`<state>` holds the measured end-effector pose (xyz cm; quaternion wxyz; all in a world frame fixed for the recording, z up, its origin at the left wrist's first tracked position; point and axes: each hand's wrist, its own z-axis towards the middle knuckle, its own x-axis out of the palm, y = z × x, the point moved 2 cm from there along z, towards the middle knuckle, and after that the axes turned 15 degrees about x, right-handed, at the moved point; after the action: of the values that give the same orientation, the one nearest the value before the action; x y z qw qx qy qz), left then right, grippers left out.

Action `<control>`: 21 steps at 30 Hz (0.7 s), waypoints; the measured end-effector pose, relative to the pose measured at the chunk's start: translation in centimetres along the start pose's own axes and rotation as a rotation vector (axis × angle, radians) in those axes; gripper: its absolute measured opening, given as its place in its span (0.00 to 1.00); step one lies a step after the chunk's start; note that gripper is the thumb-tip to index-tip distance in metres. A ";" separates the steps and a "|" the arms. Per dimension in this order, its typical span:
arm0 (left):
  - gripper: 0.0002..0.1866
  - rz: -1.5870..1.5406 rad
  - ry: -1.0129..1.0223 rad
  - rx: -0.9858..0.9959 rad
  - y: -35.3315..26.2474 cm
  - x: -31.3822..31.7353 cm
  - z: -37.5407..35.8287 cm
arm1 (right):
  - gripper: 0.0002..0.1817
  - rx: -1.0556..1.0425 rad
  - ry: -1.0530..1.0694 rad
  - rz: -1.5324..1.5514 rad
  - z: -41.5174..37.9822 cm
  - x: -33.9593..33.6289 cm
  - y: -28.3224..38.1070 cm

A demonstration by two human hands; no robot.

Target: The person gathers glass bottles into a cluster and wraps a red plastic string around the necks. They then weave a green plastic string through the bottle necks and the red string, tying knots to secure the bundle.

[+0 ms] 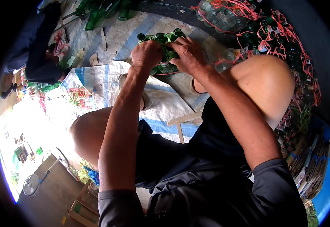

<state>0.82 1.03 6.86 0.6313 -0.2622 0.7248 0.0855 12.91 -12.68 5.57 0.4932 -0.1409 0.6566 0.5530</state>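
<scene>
Several green glass bottles [160, 36] stand upright in a tight bundle on the ground sheet, with light green cord [168, 36] running around their necks. My left hand [147, 54] is closed in a fist against the bundle's near left side; what its fingers grip is hidden. Over the right side, my right hand [187, 55] touches the bottles, its thumb and index finger apart with green glass showing between them. Lower on the bundle, a red cord shows beneath my hands. The lower bottles are partly covered by both hands.
A white and blue striped sheet [134, 28] covers the ground. Loose green bottles [93, 18] lie at the back left. Bundles of clear bottles [220, 17] with red cord stand at the right. Another person's dark-clothed leg [42, 49] is at left. A wooden stool [184, 120] shows beneath me.
</scene>
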 end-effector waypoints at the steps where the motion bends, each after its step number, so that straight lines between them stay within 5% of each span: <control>1: 0.11 -0.062 0.023 -0.018 -0.1 -0.3 -0.3 | 0.29 0.001 0.006 -0.002 0.0 0.0 0.0; 21: 0.11 -0.056 -0.217 -0.349 -3.7 1.6 -6.6 | 0.27 0.023 -0.070 0.050 0.1 1.2 0.0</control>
<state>-3.22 -5.50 7.34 0.6527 -0.3773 0.6191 0.2199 12.36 -12.18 4.67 0.5035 -0.0992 0.6485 0.5622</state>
